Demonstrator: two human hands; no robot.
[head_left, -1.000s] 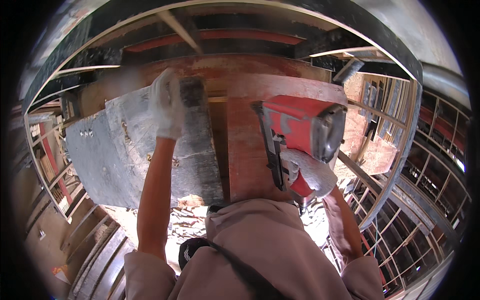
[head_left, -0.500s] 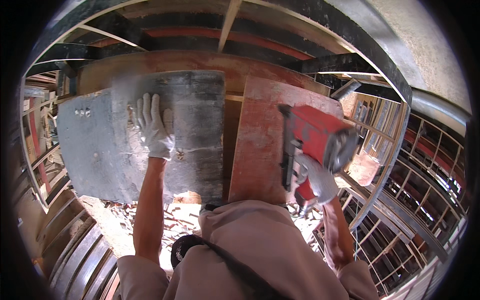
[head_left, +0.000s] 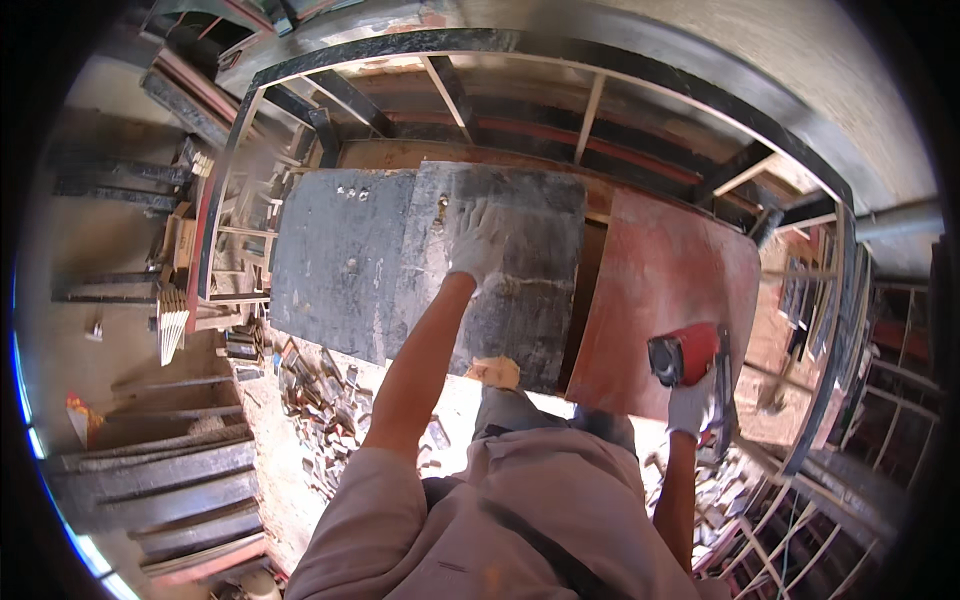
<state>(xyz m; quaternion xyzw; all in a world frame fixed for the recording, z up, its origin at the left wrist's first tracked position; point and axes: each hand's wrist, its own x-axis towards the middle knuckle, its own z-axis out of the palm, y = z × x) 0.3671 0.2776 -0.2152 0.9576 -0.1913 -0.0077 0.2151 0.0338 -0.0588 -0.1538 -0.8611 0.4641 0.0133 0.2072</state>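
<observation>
My left hand point(head_left: 478, 243), in a pale work glove, lies flat with fingers spread on a dark, scuffed plywood board point(head_left: 520, 325). A second grey-black board point(head_left: 325, 255) lies to its left, its edge meeting the first. Gripped in my gloved right hand point(head_left: 690, 407) is a red and black nail gun point(head_left: 686, 355). It is over the near part of a reddish board point(head_left: 640, 270) on the right; whether it touches that board I cannot tell. A dark gap separates the red board from the middle one.
A black-edged wooden frame point(head_left: 590, 105) with cross-pieces surrounds the boards. Wood offcuts point(head_left: 325, 410) litter the floor near my legs. Stacked dark planks point(head_left: 190, 490) lie at the left, and slatted frames point(head_left: 800, 540) stand at the lower right. A pipe point(head_left: 895, 225) runs at the right.
My view has swung left, so the boards appear further right. The nail gun has been lowered toward me and turned. My left hand still lies on the dark boards.
</observation>
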